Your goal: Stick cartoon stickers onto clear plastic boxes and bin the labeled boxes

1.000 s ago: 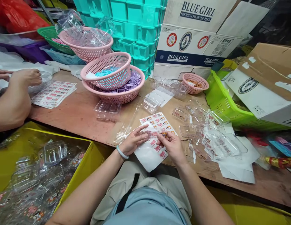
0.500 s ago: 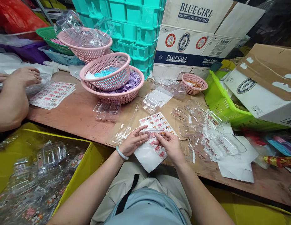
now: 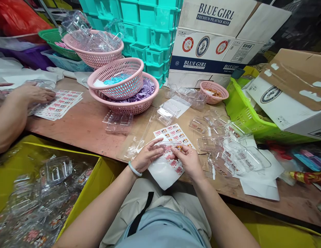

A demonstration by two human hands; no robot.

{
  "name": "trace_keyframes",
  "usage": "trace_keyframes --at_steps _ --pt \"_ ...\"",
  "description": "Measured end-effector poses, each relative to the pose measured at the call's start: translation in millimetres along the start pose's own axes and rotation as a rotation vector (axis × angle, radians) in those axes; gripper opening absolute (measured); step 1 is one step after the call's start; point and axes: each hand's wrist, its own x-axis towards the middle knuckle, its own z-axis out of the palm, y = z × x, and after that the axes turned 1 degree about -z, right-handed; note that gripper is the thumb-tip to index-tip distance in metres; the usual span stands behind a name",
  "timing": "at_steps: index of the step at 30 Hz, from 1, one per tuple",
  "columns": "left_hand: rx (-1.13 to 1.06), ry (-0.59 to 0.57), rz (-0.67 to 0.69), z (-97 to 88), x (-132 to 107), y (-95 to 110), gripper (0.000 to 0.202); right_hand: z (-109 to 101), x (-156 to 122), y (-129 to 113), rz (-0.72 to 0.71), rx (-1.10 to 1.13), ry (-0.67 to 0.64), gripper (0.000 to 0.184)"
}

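Between my two hands is a small clear plastic case [image 3: 167, 143], held just above the sticker sheet. My left hand [image 3: 147, 157], with a pale bangle at the wrist, grips its left end between thumb and fingers. At the right end my right hand [image 3: 188, 160] pinches thumb against forefinger, beside a small orange-and-white cat sticker [image 3: 179, 147]. Under both hands lies the sticker sheet [image 3: 185, 140] with pink and cat prints, its lower part bare white backing [image 3: 163, 175]. Whether the cat sticker is fully on the case, I cannot tell.
Clear cases with stickers [image 3: 234, 151] lie heaped at right. A yellow bin [image 3: 100, 172] at lower left holds many more. Pink baskets [image 3: 124, 109] and a lime crate [image 3: 249, 119] stand behind. A co-worker's hand [image 3: 37, 96] rests near another sticker sheet [image 3: 63, 103].
My hands and the case stay almost still, the right thumb and fingers pressed at the same spot. At left the co-worker's hand has moved right and down, towards the other sticker sheet.
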Motion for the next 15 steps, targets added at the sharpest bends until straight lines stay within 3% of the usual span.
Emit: trace_keyframes --at_steps 9,12,15 --pt "0.1 0.061 0.058 12.9 -2 -3 0.057 10 -2 6 -0.124 -0.265 0.096 0.035" --pt "0.147 0.124 0.098 19.6 0 -6 0.058 10 -5 7 -0.244 -0.463 0.185 0.037" --pt "0.137 0.191 0.116 23.4 -1 -5 0.059 -4 -1 12 -0.345 -0.651 0.351 0.036"
